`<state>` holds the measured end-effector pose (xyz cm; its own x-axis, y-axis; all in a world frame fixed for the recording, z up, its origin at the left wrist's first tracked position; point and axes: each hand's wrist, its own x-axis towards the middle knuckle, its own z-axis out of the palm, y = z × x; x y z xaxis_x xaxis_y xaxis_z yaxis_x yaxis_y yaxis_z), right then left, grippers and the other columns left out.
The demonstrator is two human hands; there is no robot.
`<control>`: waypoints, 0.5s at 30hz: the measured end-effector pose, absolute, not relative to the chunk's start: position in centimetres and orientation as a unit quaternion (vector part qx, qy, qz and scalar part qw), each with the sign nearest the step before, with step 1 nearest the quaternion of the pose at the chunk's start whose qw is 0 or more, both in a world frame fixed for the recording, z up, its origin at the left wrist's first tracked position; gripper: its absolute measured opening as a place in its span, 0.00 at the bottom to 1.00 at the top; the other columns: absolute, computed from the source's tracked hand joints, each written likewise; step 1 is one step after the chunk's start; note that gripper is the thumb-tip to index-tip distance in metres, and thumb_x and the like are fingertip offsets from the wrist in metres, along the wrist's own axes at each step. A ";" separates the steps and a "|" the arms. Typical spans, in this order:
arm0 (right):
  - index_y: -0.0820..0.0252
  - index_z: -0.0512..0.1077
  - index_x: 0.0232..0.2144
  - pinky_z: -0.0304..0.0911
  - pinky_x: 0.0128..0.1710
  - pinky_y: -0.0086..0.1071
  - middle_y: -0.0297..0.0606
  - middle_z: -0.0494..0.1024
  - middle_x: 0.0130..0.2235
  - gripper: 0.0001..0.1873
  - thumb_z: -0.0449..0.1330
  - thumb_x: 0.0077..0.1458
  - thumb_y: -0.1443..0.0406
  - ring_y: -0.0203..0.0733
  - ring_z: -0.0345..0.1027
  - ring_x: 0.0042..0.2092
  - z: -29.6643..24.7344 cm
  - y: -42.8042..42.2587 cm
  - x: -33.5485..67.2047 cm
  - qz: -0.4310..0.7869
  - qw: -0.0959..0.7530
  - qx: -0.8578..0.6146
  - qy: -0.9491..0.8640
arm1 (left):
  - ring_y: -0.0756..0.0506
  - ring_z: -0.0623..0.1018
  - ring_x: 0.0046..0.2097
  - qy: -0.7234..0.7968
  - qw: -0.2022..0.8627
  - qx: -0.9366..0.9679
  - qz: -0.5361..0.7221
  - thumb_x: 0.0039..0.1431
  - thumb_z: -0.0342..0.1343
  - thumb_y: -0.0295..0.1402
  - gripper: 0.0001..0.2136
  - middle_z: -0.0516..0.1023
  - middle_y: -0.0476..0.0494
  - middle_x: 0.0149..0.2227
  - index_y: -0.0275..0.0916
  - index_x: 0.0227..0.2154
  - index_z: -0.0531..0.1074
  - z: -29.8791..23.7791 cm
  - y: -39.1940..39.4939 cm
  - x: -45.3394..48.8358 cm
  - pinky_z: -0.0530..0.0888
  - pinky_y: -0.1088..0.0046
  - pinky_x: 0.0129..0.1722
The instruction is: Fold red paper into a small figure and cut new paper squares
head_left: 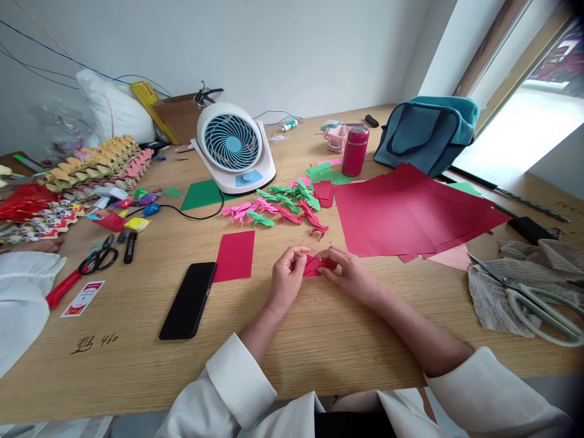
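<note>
Head view: pinching folded red paper (312, 266) from both sides, thumb against fingers on left hand (287, 277) and right hand (351, 277). Lies directly between the fingertips, low over the table (337, 340); can't tell if touching wood. Seems to run crosswise, hand to hand, with ends partly hidden. In contact with both, so nearer to neither. Just beyond: small folded figures (262, 219). Off left: flat red sheet (236, 255).

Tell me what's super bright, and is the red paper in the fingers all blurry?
Head view: the window glares white at upper right; head view again: the held red paper looks fairly sharp, without obvious motion smear.
</note>
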<state>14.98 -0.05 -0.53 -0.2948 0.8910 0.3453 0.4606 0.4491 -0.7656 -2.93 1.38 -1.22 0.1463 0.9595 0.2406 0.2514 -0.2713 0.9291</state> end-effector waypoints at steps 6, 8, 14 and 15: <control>0.58 0.72 0.44 0.64 0.37 0.33 0.39 0.75 0.37 0.09 0.56 0.63 0.65 0.40 0.70 0.36 -0.6 -0.2 15.2 0.230 0.374 -0.449 -0.778 | 0.47 0.75 0.42 0.451 0.380 0.665 0.458 0.66 0.48 0.36 0.11 0.78 0.44 0.38 0.37 0.38 0.74 -0.4 1.2 -2.8 0.69 0.75 0.44; 0.58 0.73 0.44 0.64 0.38 0.33 0.39 0.76 0.37 0.09 0.54 0.64 0.65 0.40 0.70 0.36 -0.7 -0.2 15.2 0.220 0.377 -0.451 -0.778 | 0.46 0.75 0.43 0.451 0.388 0.665 0.452 0.67 0.46 0.38 0.14 0.78 0.44 0.38 0.37 0.39 0.74 0.1 1.0 -2.8 0.69 0.74 0.44; 0.56 0.73 0.44 0.65 0.39 0.33 0.39 0.78 0.39 0.10 0.53 0.65 0.64 0.41 0.72 0.38 -0.5 -0.2 15.2 0.213 0.392 -0.454 -0.771 | 0.44 0.75 0.48 0.400 0.468 0.649 0.447 0.66 0.47 0.47 0.20 0.77 0.41 0.43 0.35 0.49 0.70 0.4 0.6 -2.6 0.71 0.72 0.46; 0.56 0.73 0.44 0.65 0.39 0.33 0.39 0.78 0.38 0.10 0.53 0.65 0.65 0.41 0.72 0.38 -0.4 -0.2 15.2 0.212 0.394 -0.456 -0.770 | 0.44 0.76 0.48 0.392 0.485 0.642 0.446 0.64 0.50 0.47 0.21 0.77 0.40 0.44 0.35 0.50 0.69 0.3 0.6 -2.6 0.72 0.72 0.47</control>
